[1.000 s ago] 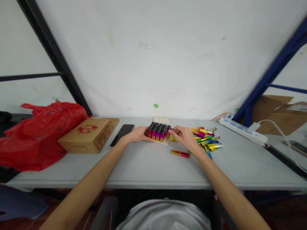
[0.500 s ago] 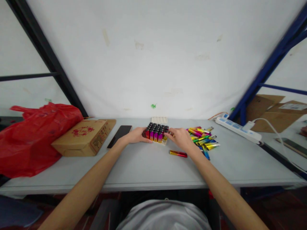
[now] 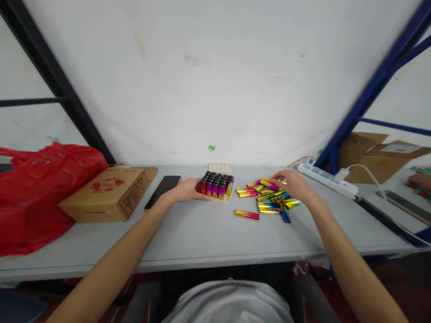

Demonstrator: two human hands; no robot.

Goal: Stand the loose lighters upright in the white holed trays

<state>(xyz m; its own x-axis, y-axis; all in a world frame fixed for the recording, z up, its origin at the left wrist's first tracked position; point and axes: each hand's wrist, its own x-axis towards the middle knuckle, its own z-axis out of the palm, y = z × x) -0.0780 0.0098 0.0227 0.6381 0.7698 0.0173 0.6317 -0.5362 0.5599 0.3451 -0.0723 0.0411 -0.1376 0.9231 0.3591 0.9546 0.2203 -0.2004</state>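
Several lighters (image 3: 215,186) with black tops stand upright in rows in a pale tray (image 3: 225,200) at the middle of the table. My left hand (image 3: 190,189) is wrapped round the left side of this block, thumb along its front. To the right lies a loose pile of shiny lighters (image 3: 274,197) in yellow, blue, green, pink and red. My right hand (image 3: 292,183) is over the back of the pile, its fingertips closed at a yellow and purple lighter (image 3: 270,184). A red and yellow lighter (image 3: 247,214) lies alone in front.
A black phone (image 3: 164,190), a cardboard box (image 3: 107,193) and a red plastic bag (image 3: 50,193) are at the left. Behind the block lies a pale empty tray (image 3: 220,167). A white power strip (image 3: 328,180) with a cable stands at the right. A person's hand (image 3: 419,181) shows at the far right.
My right hand has moved from the block's right side to the pile at the right. My left hand stays at the block. The camera view has shifted slightly.
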